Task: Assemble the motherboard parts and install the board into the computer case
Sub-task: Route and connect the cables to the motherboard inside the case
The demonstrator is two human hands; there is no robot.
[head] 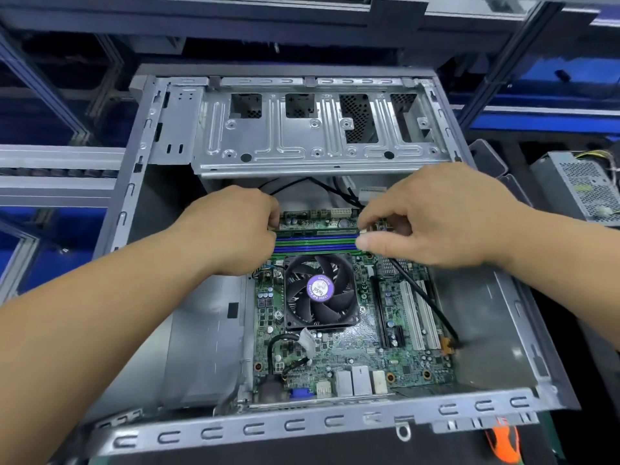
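Note:
A green motherboard (355,357) lies inside the open grey computer case (302,427). A black CPU cooler fan (320,292) with a purple label sits on the board. Beyond the fan run the blue memory slots (315,245). A green memory stick (315,232) lies along the farthest slot. My left hand (231,229) pinches its left end and my right hand (432,216) pinches its right end with thumb and forefinger. The stick's two ends are hidden under my fingers.
A metal drive cage (318,135) spans the far part of the case. A black cable (426,303) crosses the white expansion slots (419,317) at right. A grey power supply (583,186) stands outside the case at right. An orange-handled tool (503,444) lies near the front edge.

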